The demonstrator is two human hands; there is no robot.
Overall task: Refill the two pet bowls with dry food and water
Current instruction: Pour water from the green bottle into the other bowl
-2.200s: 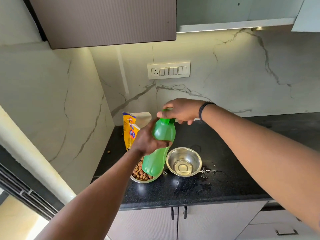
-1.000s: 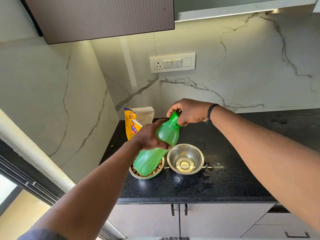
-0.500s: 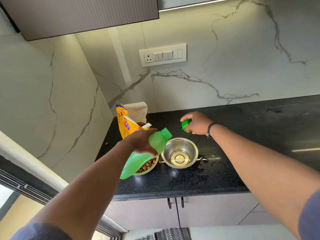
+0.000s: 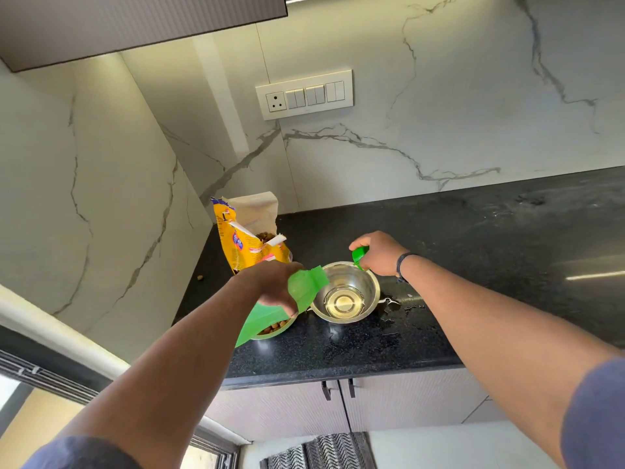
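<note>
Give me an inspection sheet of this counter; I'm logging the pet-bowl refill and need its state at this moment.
Surface: black counter, wet patches beside the water bowl.
Job's things: steel water bowl holds a little water; food bowl holds kibble, mostly hidden behind the bottle; green bottle uncapped, tilted, mouth toward the water bowl; cap off; open food bag upright in the corner.
Clutter: one stray kibble near the left wall.
Grip: left hand grips the bottle; right hand holds the cap behind the water bowl.
Cables: nothing seen.
Surroundings: marble walls, switch panel, cabinets above and below.
</note>
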